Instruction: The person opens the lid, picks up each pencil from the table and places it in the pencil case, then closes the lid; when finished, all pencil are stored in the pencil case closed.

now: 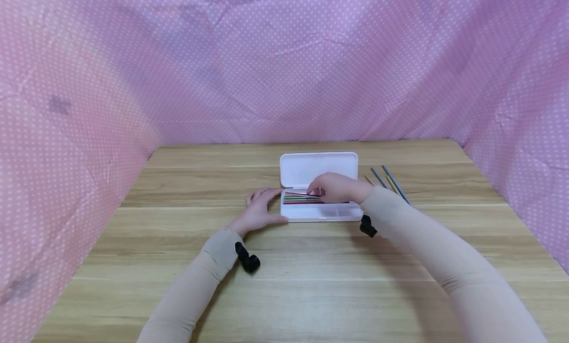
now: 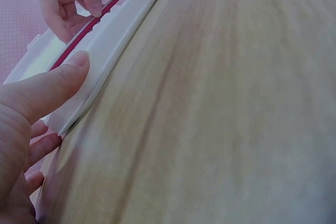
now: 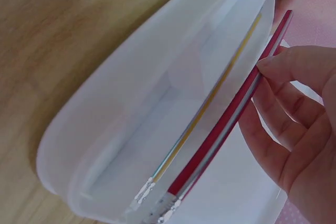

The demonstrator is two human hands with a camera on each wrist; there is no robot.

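A white pencil case (image 1: 306, 213) lies with its lid raised, several coloured pencils (image 1: 295, 198) lined up in its rear compartment. My right hand (image 1: 340, 186) reaches over the case from the right. Between thumb and fingers it pinches a red pencil (image 3: 218, 132), slanted at the compartment, its end fitted with a shiny metal ferrule. A yellow pencil (image 3: 226, 72) lies beneath it inside the case. At the case's left end, my left hand (image 1: 258, 212) rests with spread, fairly straight fingers, thumb touching the front corner and a fingertip at the back corner.
Right of the case, several more pencils (image 1: 396, 185), blue and yellowish, lie on the wooden table (image 1: 289, 293), partly hidden by my right forearm. The lid (image 1: 317, 167) stands up at the back. Pink dotted cloth (image 1: 266, 76) hangs around the table's back and sides.
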